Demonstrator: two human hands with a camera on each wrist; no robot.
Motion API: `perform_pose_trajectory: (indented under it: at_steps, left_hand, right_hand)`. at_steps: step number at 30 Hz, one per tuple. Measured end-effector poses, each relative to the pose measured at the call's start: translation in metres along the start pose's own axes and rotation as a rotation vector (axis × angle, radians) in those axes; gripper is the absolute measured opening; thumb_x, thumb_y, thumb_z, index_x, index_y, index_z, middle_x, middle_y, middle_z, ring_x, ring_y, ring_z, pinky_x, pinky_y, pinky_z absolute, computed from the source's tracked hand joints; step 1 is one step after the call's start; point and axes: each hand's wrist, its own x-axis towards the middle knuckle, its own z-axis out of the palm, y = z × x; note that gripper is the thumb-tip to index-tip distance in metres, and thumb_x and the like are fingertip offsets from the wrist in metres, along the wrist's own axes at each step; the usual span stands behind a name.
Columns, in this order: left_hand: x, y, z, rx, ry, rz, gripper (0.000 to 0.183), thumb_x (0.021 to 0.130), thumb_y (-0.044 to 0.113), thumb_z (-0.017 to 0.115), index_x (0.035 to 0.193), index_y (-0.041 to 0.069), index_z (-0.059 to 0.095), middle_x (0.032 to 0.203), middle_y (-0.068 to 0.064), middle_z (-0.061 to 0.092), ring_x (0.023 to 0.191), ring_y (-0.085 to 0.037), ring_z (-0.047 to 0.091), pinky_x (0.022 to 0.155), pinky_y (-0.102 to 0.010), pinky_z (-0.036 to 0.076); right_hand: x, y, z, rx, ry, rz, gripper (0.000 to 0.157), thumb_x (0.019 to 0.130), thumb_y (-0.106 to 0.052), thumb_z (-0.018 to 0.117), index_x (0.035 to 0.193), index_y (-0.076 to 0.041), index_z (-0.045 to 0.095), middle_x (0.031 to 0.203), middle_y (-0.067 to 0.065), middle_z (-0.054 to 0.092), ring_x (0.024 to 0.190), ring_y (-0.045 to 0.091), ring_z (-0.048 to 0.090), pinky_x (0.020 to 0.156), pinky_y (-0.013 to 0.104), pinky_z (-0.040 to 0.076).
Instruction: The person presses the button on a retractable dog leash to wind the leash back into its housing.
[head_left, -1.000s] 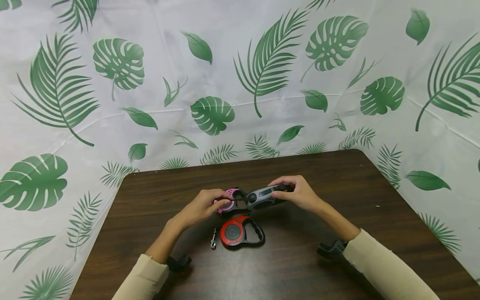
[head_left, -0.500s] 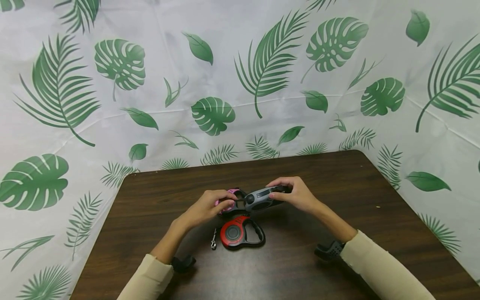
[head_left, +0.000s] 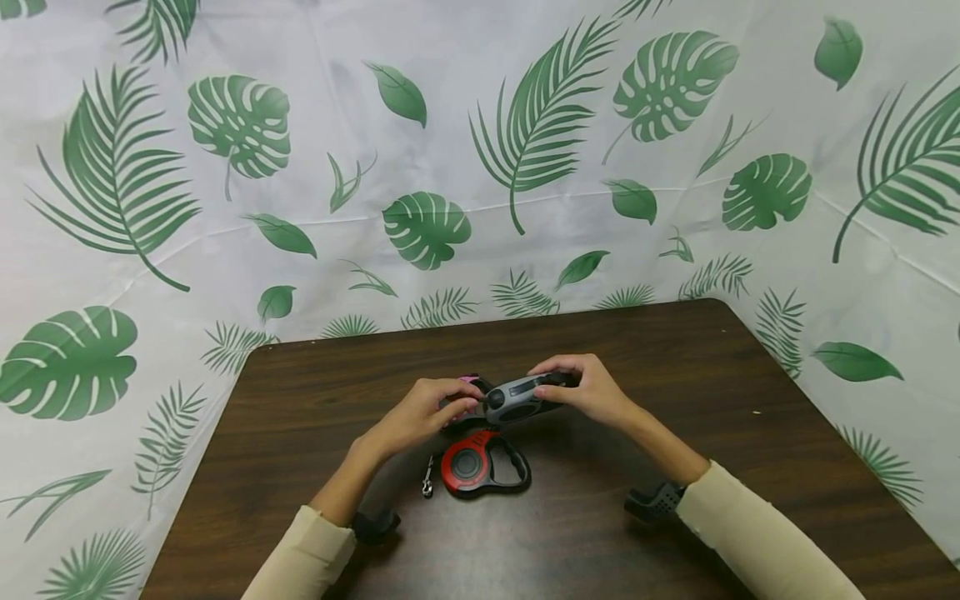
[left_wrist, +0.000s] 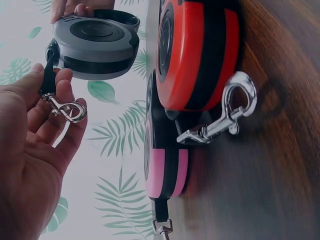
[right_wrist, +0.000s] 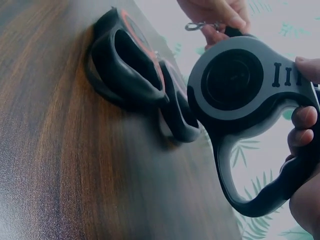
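A grey and black retractable dog leash [head_left: 517, 398] is held above the table by my right hand [head_left: 592, 390], its fingers curled round the handle. My left hand [head_left: 417, 414] pinches the leash's short black strap [left_wrist: 49, 80] close to the housing. From that strap hangs a silver snap clip [left_wrist: 75, 111], seen against the left palm. Below lies a red and black leash [head_left: 465, 467] with its own metal clip [left_wrist: 220, 127] at its left. Behind it, a pink and black leash [left_wrist: 157, 172] is mostly covered by the left hand and grey leash in the head view.
The dark wood table [head_left: 337, 367] carries the red and pink leashes near its middle. A white cloth with green leaves [head_left: 300, 192] hangs behind the back edge. Black wrist devices [head_left: 375, 525] sit below both forearms.
My left hand has moved right, up to the grey leash's housing, and the stretch of strap between them has shortened. The right hand has shifted slightly left with the leash.
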Motion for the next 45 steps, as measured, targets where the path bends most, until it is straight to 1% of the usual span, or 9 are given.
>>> perform_pose_trajectory:
  at_steps: [3, 8, 15, 18, 23, 26, 29, 36, 45]
  left_hand:
    - [0.001, 0.002, 0.001, -0.005, -0.003, -0.011, 0.018, 0.106, 0.007, 0.065, 0.121, 0.002, 0.074, 0.087, -0.017, 0.072, 0.074, -0.013, 0.062, 0.066, -0.035, 0.056]
    - [0.001, 0.003, 0.003, -0.024, 0.0, -0.028, 0.016, 0.106, 0.008, 0.064, 0.12, 0.003, 0.073, 0.088, -0.015, 0.072, 0.075, -0.01, 0.061, 0.067, -0.028, 0.055]
    - [0.001, 0.002, 0.006, -0.074, 0.031, -0.033, 0.013, 0.106, 0.008, 0.065, 0.116, 0.004, 0.072, 0.089, -0.006, 0.074, 0.072, -0.027, 0.066, 0.064, -0.028, 0.054]
    - [0.001, 0.003, 0.006, -0.082, 0.043, -0.039, 0.014, 0.105, 0.007, 0.066, 0.117, 0.004, 0.072, 0.088, -0.006, 0.074, 0.071, -0.03, 0.065, 0.063, -0.027, 0.053]
    - [0.002, 0.004, 0.006, -0.078, 0.043, -0.05, 0.015, 0.105, 0.008, 0.066, 0.119, 0.006, 0.071, 0.088, -0.005, 0.072, 0.071, -0.021, 0.063, 0.063, -0.027, 0.053]
    - [0.002, 0.004, 0.006, -0.071, 0.04, -0.052, 0.018, 0.103, 0.008, 0.07, 0.121, 0.007, 0.07, 0.091, -0.004, 0.074, 0.076, -0.013, 0.065, 0.065, -0.027, 0.054]
    - [0.003, 0.005, 0.007, -0.048, 0.041, -0.043, 0.025, 0.1, 0.009, 0.075, 0.123, 0.007, 0.069, 0.096, -0.002, 0.075, 0.083, -0.009, 0.066, 0.069, -0.028, 0.054]
    - [0.008, 0.009, 0.012, 0.012, 0.058, -0.036, 0.034, 0.095, 0.012, 0.082, 0.125, 0.006, 0.068, 0.106, -0.006, 0.074, 0.087, -0.011, 0.068, 0.079, -0.034, 0.058]
    - [0.017, 0.014, 0.02, 0.042, 0.131, -0.011, 0.028, 0.094, 0.006, 0.082, 0.119, 0.003, 0.07, 0.11, -0.01, 0.07, 0.091, -0.018, 0.069, 0.081, -0.043, 0.062]
  right_hand:
    - [0.0, 0.0, 0.001, -0.003, 0.007, 0.007, 0.024, 0.092, -0.011, 0.082, 0.116, -0.009, 0.08, 0.106, 0.005, 0.078, 0.081, 0.015, 0.063, 0.069, 0.028, 0.053]
    - [0.0, 0.001, 0.002, 0.002, 0.006, 0.018, 0.024, 0.092, -0.01, 0.081, 0.116, -0.009, 0.08, 0.106, 0.006, 0.078, 0.081, 0.016, 0.062, 0.068, 0.028, 0.053]
    - [-0.001, -0.001, 0.003, 0.006, 0.003, 0.011, 0.024, 0.093, -0.011, 0.08, 0.117, -0.007, 0.079, 0.107, 0.01, 0.077, 0.081, 0.017, 0.062, 0.068, 0.028, 0.053]
    - [-0.001, -0.001, 0.004, 0.001, 0.005, 0.011, 0.024, 0.093, -0.011, 0.08, 0.117, -0.008, 0.079, 0.108, 0.009, 0.077, 0.081, 0.017, 0.062, 0.068, 0.028, 0.053]
    - [0.0, 0.0, 0.003, -0.002, 0.013, 0.009, 0.024, 0.093, -0.011, 0.08, 0.117, -0.009, 0.079, 0.108, 0.008, 0.077, 0.082, 0.018, 0.063, 0.069, 0.028, 0.053]
    - [0.0, 0.002, 0.003, -0.001, 0.017, 0.005, 0.023, 0.093, -0.01, 0.08, 0.117, -0.009, 0.079, 0.107, 0.008, 0.077, 0.082, 0.017, 0.063, 0.069, 0.028, 0.053]
    - [0.0, 0.003, 0.003, 0.001, 0.021, 0.003, 0.023, 0.093, -0.009, 0.08, 0.117, -0.008, 0.079, 0.106, 0.008, 0.077, 0.081, 0.017, 0.063, 0.069, 0.028, 0.053]
    - [0.001, -0.001, 0.001, -0.003, 0.026, 0.018, 0.023, 0.094, -0.012, 0.08, 0.117, -0.009, 0.08, 0.109, 0.008, 0.078, 0.084, 0.018, 0.063, 0.071, 0.028, 0.054]
    - [0.0, -0.004, -0.005, -0.011, 0.039, 0.048, 0.023, 0.093, -0.013, 0.081, 0.117, -0.01, 0.08, 0.11, 0.006, 0.078, 0.083, 0.019, 0.065, 0.07, 0.028, 0.055]
